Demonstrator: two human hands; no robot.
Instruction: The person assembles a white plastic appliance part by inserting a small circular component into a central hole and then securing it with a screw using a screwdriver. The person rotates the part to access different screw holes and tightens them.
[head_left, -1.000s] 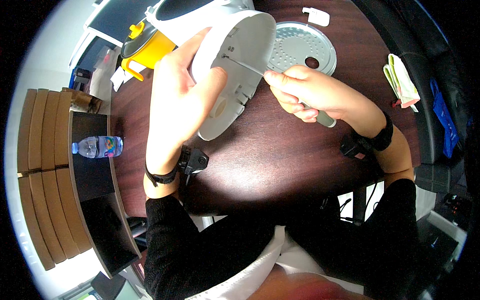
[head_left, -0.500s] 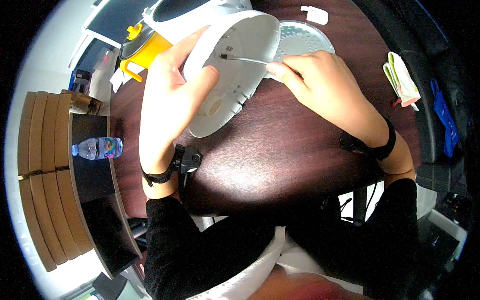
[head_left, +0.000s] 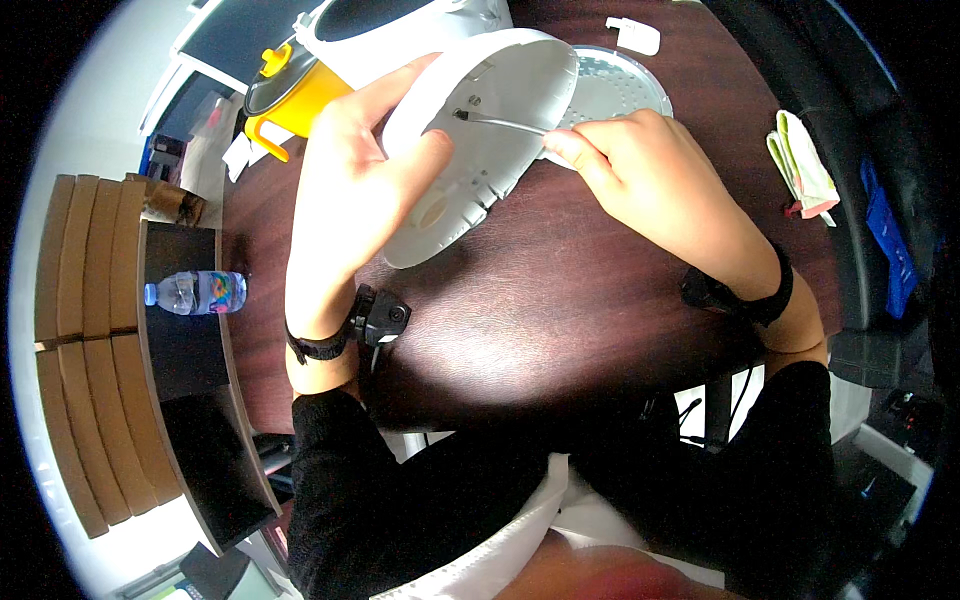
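My left hand [head_left: 355, 165] grips the left rim of a tilted, round white plastic lid [head_left: 515, 110], its thumb over the near edge. The lid's hollow inner side faces right, with small clips along the rim and little openings in its middle. In my right hand [head_left: 655, 165] is a slim brush-like tool [head_left: 508, 123] with a thin grey shaft, pinched between thumb and fingers. Its dark tip lies at the small openings inside the lid; whether it touches them I cannot tell. Behind the lid, partly covered, a perforated metal disc [head_left: 625, 80] rests on the table.
A yellow jug [head_left: 312, 95] with a dark lid stands at the far left, beside a white appliance body [head_left: 375, 45]. A small white plastic part [head_left: 634, 36] lies far back, a folded cloth [head_left: 800, 165] at the right edge. A water bottle [head_left: 200, 293] lies left of the dark wooden table [head_left: 560, 290].
Both hands, the lid and the tool have shifted slightly right. The lid has turned a little, so the round ring inside it shows less. The tool's tip stays by the small openings.
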